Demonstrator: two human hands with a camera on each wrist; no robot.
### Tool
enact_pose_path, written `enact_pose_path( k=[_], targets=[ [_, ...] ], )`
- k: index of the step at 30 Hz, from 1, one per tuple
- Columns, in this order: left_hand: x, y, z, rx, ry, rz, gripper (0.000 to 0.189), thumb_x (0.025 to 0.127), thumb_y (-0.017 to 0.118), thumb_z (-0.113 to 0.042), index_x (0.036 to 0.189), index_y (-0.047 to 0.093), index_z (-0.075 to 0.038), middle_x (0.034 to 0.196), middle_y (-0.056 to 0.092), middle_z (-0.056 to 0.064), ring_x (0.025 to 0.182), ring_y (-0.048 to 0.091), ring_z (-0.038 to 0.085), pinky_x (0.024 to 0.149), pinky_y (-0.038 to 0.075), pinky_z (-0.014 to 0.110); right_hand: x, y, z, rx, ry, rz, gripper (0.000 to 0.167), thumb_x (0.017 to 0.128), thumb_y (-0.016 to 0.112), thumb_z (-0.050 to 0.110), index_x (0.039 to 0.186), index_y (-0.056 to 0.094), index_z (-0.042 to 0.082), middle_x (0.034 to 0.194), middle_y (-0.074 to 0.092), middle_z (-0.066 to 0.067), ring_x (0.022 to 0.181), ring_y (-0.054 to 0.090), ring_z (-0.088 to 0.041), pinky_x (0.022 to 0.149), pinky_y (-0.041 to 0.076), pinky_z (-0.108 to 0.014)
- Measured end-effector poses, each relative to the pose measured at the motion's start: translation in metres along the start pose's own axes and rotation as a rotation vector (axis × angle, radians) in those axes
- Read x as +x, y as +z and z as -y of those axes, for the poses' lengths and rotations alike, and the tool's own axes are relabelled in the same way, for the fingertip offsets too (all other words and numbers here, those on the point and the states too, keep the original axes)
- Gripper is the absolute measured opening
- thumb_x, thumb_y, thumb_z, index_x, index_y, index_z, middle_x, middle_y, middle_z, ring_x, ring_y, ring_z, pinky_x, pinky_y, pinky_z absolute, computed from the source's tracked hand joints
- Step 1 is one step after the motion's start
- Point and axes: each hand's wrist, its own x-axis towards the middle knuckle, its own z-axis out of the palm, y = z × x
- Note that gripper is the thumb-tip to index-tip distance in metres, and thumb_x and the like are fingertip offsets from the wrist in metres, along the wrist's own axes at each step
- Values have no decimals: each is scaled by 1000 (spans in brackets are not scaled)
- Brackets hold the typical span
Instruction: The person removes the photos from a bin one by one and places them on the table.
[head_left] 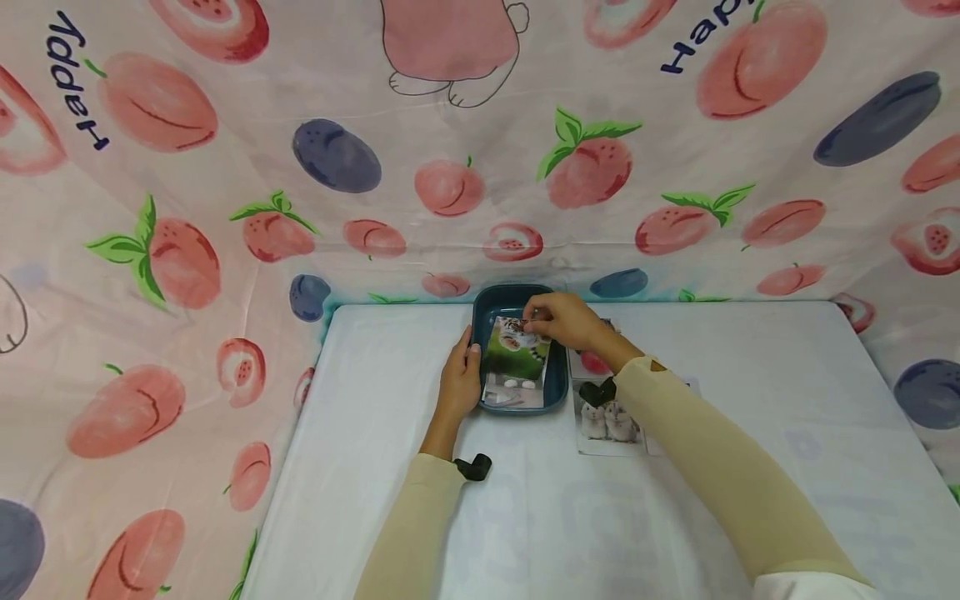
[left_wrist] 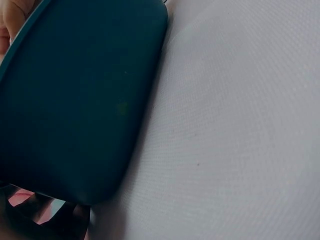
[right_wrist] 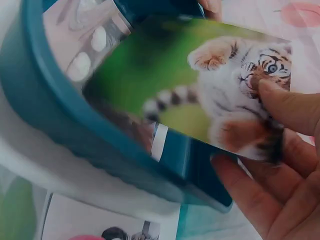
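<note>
From the head alone, can see a photo of two small grey animals on the table, right of the blue tray. From the right wrist, get the tiger's eye and ringed tail close up; from the left wrist, mostly the tray's outer wall and white cloth. With the right hand, pinching the tiger photo by its far end, thumb on the printed face, tilted over another photo inside the tray. With the left hand, gripping the tray's left side.
</note>
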Motion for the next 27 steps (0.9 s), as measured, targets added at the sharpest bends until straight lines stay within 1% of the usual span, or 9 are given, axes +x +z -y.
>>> enact_pose_path(
  k=[4, 9, 11, 14, 16, 18, 21, 23, 27],
  targets=[
    [0, 0, 0, -7, 9, -7, 56, 112, 36, -41, 162, 32, -16, 150, 52, 18, 140, 49, 33, 118, 35, 54, -6, -6, -7, 51, 17, -43, 17, 100, 67, 30, 113, 74, 22, 92, 73, -1, 76, 63, -20, 67, 52, -36],
    [1, 1, 0, -8, 10, -12, 56, 112, 37, -39, 162, 32, -15, 153, 50, 16, 142, 48, 33, 119, 35, 53, -16, -15, -15, 123, 22, -116, 24, 99, 66, 41, 118, 74, 28, 116, 71, 0, 107, 66, -22, 78, 55, -40],
    [1, 1, 0, -5, 6, -12, 56, 112, 37, -39, 162, 32, -15, 154, 49, 16, 142, 47, 33, 119, 34, 53, -20, -21, -18, 156, 27, -145, 26, 99, 66, 42, 120, 73, 28, 120, 71, 0, 110, 65, -22, 78, 55, -41],
    [1, 2, -3, -8, -10, -11, 56, 112, 37, -40, 162, 32, -16, 153, 49, 16, 144, 45, 32, 120, 33, 53, -28, -32, -24, 229, 57, -179, 28, 99, 66, 40, 123, 72, 26, 115, 72, -4, 88, 65, -27, 67, 54, -43],
    [1, 2, -4, -12, -20, -10, 55, 112, 37, -40, 162, 31, -17, 152, 50, 16, 144, 45, 31, 121, 32, 53, -33, -42, -30, 272, 82, -195, 29, 99, 67, 38, 124, 71, 24, 109, 71, -7, 72, 59, -28, 58, 51, -42],
    [1, 2, -5, -12, -28, -10, 55, 112, 36, -40, 162, 31, -17, 155, 48, 15, 146, 43, 29, 121, 31, 53, -39, -52, -39, 288, 109, -210, 30, 99, 68, 38, 125, 71, 22, 106, 70, -9, 64, 54, -28, 55, 50, -40],
    [1, 3, -5, -7, -33, -13, 55, 112, 36, -39, 162, 31, -17, 155, 48, 15, 146, 43, 29, 122, 31, 52, -47, -68, -58, 267, 143, -230, 32, 97, 70, 39, 123, 71, 20, 106, 71, -9, 67, 55, -22, 58, 52, -36],
    [1, 4, -5, -4, -38, -13, 55, 112, 36, -39, 162, 31, -17, 154, 49, 15, 144, 44, 29, 121, 32, 52, -53, -77, -72, 222, 159, -243, 34, 96, 70, 41, 122, 72, 19, 111, 72, -7, 76, 60, -18, 63, 54, -34],
    [2, 4, -4, 0, -52, -14, 55, 112, 36, -41, 162, 31, -20, 152, 50, 14, 142, 47, 29, 120, 33, 53, -65, -94, -97, 149, 191, -250, 35, 97, 69, 41, 123, 73, 17, 119, 71, -9, 93, 62, -17, 69, 53, -31]
  ],
)
